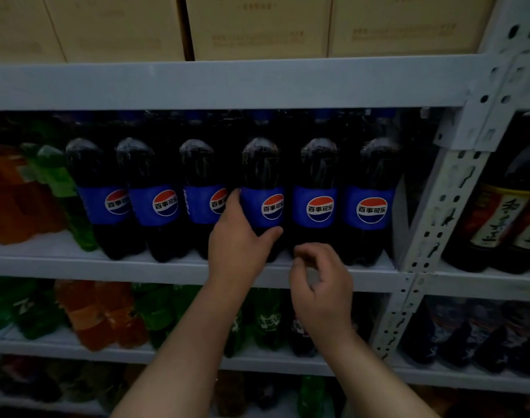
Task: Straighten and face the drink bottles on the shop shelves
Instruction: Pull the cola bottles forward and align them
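Several dark cola bottles with blue labels stand in a row on the middle shelf (167, 267). My left hand (239, 239) grips the lower body of the fourth cola bottle (262, 176), fingers on its left side, thumb under its label. That label faces slightly right. The third bottle (197, 176) is turned, its logo half hidden behind my fingers. The two rightmost bottles, the fifth (318, 182) and the sixth (372, 182), show their logos straight on. My right hand (321, 285) hovers in front of the shelf edge below the fifth bottle, fingers loosely curled, holding nothing.
Green bottles (58, 182) and orange bottles (13, 200) stand left of the colas. Cardboard boxes (257, 25) fill the shelf above. A perforated white upright (444, 188) separates dark sauce bottles (498, 212) at right. Lower shelves hold green, orange and dark bottles.
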A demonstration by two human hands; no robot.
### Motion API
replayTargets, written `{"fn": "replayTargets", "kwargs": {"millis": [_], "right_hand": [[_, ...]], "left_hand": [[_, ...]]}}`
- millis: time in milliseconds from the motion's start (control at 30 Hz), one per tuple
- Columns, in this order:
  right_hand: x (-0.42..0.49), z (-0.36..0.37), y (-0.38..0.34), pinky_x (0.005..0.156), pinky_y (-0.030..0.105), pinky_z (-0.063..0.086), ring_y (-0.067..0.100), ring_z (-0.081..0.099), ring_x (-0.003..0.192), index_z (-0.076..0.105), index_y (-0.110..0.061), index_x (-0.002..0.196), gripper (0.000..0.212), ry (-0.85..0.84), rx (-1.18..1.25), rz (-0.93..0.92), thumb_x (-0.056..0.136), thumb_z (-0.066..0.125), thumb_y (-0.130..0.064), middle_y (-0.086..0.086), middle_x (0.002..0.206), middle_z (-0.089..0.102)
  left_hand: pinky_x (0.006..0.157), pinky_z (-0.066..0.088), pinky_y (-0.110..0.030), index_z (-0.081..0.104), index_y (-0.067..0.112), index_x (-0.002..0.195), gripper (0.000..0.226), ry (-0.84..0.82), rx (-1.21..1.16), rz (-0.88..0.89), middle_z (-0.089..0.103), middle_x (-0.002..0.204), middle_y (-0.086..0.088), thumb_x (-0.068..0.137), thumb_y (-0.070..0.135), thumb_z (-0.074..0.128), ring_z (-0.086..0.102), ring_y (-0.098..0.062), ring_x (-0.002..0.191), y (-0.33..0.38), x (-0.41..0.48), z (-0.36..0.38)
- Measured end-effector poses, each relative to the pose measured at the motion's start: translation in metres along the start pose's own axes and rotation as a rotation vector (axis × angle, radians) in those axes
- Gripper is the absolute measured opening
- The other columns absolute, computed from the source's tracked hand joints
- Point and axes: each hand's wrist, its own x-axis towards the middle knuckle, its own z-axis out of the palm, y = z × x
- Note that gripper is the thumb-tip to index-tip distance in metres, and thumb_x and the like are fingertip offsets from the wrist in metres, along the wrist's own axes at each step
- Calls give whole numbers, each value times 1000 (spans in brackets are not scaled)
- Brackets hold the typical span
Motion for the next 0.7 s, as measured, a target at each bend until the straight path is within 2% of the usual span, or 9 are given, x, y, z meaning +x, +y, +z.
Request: {"fn": "replayTargets", "kwargs": {"millis": [67, 133, 200, 267, 367, 500, 533, 700], "right_hand": [[0, 6, -5, 78, 10, 43, -1, 56, 91, 65, -15, 107, 24, -92, -22, 20, 85, 55, -16, -10, 98, 61], [0, 14, -9, 86, 9, 41, -2, 54, 100, 62, -15, 119, 32, -162, -58, 62, 87, 57, -19, -13, 108, 58], [0, 20, -14, 94, 15, 41, 0, 51, 109, 56, -14, 128, 39, -179, -86, 99, 89, 58, -17, -15, 116, 53], [-1, 25, -16, 99, 22, 43, 4, 51, 114, 53, -12, 132, 42, -186, -80, 97, 90, 56, -13, -11, 125, 54], [-4, 28, -18, 106, 29, 40, 11, 49, 125, 51, -8, 135, 43, -186, -86, 116, 92, 54, -11, 4, 137, 54], [-6, 28, -20, 98, 6, 32, 2, 50, 114, 62, -6, 123, 35, -116, -112, 71, 88, 58, -8, 5, 128, 60], [-6, 28, -20, 96, 6, 34, 1, 52, 111, 64, -6, 120, 34, -103, -118, 62, 87, 58, -8, 5, 125, 63], [-7, 32, -21, 91, 25, 49, 11, 63, 104, 69, -7, 112, 33, -10, -87, 69, 84, 53, -15, 3, 114, 68]], "left_hand": [[79, 44, -22, 29, 23, 143, 93, -105, 20, 47, 60, 125, 0, 69, 38, 82, 58, -18, 109, -5, 10, -11], [76, 45, -22, 27, 23, 144, 90, -117, 88, 85, 61, 123, -2, 73, 39, 79, 60, -20, 107, -6, 13, -18], [74, 51, -28, 27, 21, 144, 89, -18, 177, 87, 62, 119, -4, 74, 47, 75, 62, -23, 103, -3, 9, -17], [79, 54, -37, 30, 22, 142, 93, 35, 205, 51, 60, 124, -2, 69, 56, 74, 60, -22, 107, 3, 5, -12], [83, 50, -32, 39, 22, 136, 87, 29, 128, 38, 60, 123, 0, 65, 52, 79, 59, -20, 109, 3, 7, -9], [74, 44, -24, 44, 22, 131, 77, -53, 57, 89, 64, 116, 2, 67, 41, 82, 61, -19, 102, -4, 17, -19], [75, 44, -24, 44, 23, 130, 76, -84, 59, 104, 64, 116, 2, 67, 40, 82, 61, -19, 103, -6, 19, -21], [81, 45, -23, 38, 28, 137, 79, -184, 15, 167, 61, 124, 6, 71, 38, 80, 58, -15, 110, -11, 24, -28]]}}
